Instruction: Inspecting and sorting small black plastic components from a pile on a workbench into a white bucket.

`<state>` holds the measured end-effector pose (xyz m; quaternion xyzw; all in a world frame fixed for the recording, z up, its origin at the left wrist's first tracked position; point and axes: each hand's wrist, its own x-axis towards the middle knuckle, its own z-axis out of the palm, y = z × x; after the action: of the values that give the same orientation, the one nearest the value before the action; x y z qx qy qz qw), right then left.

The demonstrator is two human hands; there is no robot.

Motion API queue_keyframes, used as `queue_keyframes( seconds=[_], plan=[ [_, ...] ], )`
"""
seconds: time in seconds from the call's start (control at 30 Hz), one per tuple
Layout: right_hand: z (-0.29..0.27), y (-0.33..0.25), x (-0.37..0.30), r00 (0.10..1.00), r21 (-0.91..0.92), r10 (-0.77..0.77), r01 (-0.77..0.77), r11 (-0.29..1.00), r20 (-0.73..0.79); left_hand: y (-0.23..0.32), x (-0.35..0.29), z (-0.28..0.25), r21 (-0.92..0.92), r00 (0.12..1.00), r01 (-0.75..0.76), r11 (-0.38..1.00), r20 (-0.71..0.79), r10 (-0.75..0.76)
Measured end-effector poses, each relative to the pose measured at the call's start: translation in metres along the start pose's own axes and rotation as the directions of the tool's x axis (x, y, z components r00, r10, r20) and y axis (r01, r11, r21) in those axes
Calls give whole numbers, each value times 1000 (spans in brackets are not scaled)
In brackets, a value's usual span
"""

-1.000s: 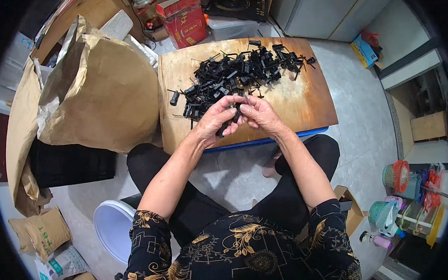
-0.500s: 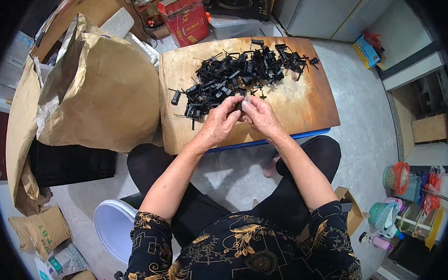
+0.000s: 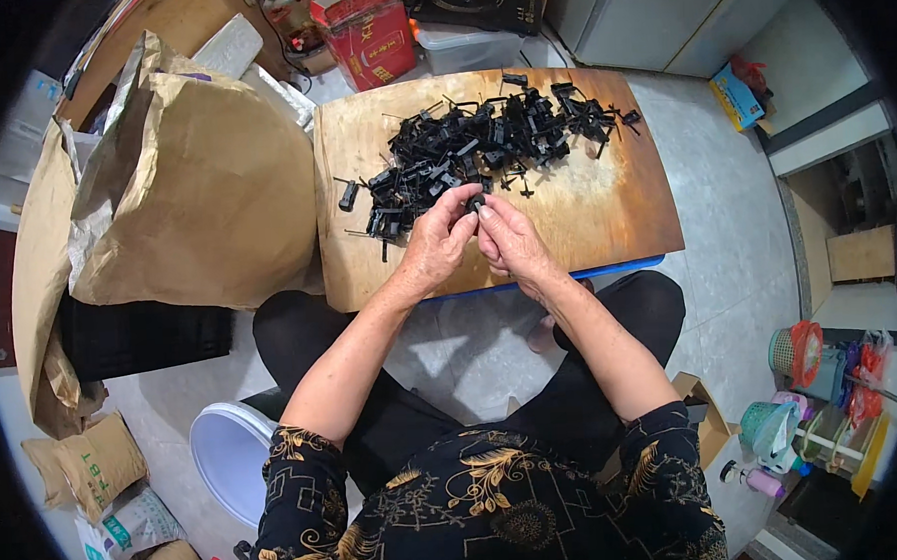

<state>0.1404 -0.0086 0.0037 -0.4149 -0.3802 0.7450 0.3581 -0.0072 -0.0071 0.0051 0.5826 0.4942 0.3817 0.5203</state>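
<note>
A small black plastic part is pinched between my two hands above the near edge of the wooden board. My left hand grips it from the left with thumb and fingers closed. On the other side my right hand holds it too, the thumb pressed against a short pale bit sticking out of it. Just beyond my fingers lies a heaped pile of black plastic parts, some with thin rods. One loose black part rests apart at the pile's left.
The wooden board spans the space before my knees. At left stand a big brown paper sack and a black crate. A white bucket is beside my left leg. Behind the board are a red box and a clear plastic tub.
My right hand has turned and shifted slightly down, so the black part and its pale bit show more between the fingers. The pile looks the same.
</note>
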Motion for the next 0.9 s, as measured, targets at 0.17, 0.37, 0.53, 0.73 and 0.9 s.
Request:
queue_keyframes(
  seconds=[0.17,0.37,0.53,0.73,0.9],
  plan=[
    [6,0,0,999,47,39,-38,998,-17,-6,-1,1,42,997,-70,997,-37,72],
    [8,3,8,999,29,50,-49,998,-4,-1,-2,3,249,983,-107,963,-118,140],
    [1,-1,20,999,-123,30,-27,992,24,-15,1,-1,302,944,-237,923,-153,293],
    [-35,-10,52,893,-712,-451,321,625,7,-1,15,-14,-420,969,205,884,-41,-245],
    [-42,-12,68,825,-980,-565,112,162,1,-7,11,-28,-837,917,275,472,80,-392]
  ],
)
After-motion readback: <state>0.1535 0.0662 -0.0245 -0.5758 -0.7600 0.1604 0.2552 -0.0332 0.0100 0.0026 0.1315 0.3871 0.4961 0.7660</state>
